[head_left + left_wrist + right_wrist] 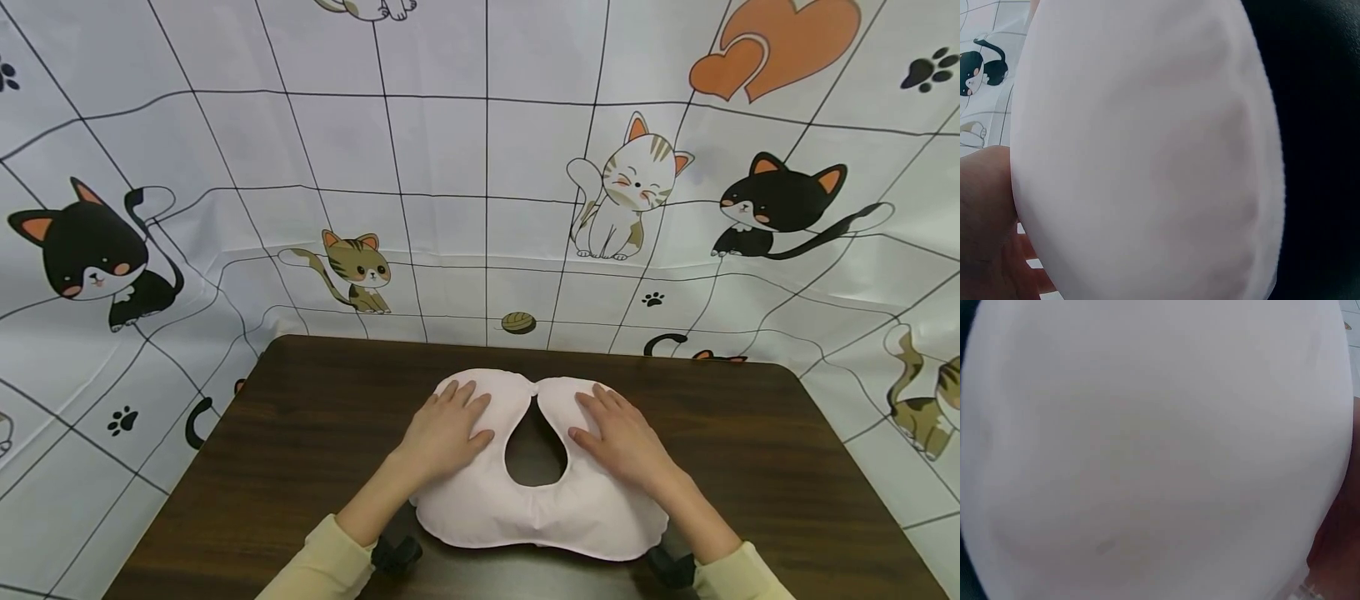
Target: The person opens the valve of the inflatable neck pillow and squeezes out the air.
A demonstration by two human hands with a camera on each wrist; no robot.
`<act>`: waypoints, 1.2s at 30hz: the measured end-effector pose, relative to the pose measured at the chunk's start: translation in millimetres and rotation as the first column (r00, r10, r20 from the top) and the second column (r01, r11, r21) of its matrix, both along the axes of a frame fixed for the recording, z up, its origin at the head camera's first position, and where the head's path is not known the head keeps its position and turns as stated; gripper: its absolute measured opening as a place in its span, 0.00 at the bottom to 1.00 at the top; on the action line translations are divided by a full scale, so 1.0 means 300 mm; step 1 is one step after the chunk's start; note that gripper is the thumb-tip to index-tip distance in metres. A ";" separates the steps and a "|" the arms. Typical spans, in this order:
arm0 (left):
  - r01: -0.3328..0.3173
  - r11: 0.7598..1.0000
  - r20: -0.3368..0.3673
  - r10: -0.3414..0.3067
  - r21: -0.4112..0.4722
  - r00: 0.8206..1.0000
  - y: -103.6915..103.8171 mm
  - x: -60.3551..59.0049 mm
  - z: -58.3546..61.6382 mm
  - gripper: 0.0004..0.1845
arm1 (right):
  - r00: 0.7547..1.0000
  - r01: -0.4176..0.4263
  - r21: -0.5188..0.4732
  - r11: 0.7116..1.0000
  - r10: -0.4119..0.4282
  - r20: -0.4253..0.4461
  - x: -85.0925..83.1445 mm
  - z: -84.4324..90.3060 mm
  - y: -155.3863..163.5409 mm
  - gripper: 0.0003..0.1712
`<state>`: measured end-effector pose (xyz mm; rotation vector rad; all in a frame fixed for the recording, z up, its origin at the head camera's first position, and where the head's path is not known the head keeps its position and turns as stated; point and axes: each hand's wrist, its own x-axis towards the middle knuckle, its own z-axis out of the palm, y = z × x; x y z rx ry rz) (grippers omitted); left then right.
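Observation:
A pale pink U-shaped neck pillow (540, 504) lies flat on the dark wooden table (300, 450), its two ends meeting at the far side. My left hand (447, 432) rests palm down on the pillow's left arm, fingers straight. My right hand (625, 437) lies the same way on the right arm. In the left wrist view the pillow (1147, 156) fills the frame, with a bit of my hand (985, 231) at the lower left. The right wrist view shows almost only the pillow (1147, 450).
A white cloth backdrop (480, 167) printed with cartoon cats, hearts and paw prints hangs behind and around the table. Bare table top spreads left and right of the pillow. Black wrist camera mounts (397, 552) sit near the front edge.

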<state>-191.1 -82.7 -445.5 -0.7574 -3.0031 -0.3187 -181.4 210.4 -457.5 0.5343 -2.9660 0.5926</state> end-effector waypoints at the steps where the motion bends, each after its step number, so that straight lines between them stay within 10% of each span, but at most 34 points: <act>1: -0.001 1.000 0.002 0.001 -0.001 1.000 0.000 0.000 0.000 0.28 | 1.000 0.000 0.005 1.000 0.000 -0.002 0.000 -0.001 0.000 0.32; 36: 0.017 0.999 -0.055 -0.015 0.036 0.998 -0.030 0.089 0.047 0.28 | 0.997 0.061 0.014 0.998 -0.061 -0.039 0.070 0.038 0.030 0.34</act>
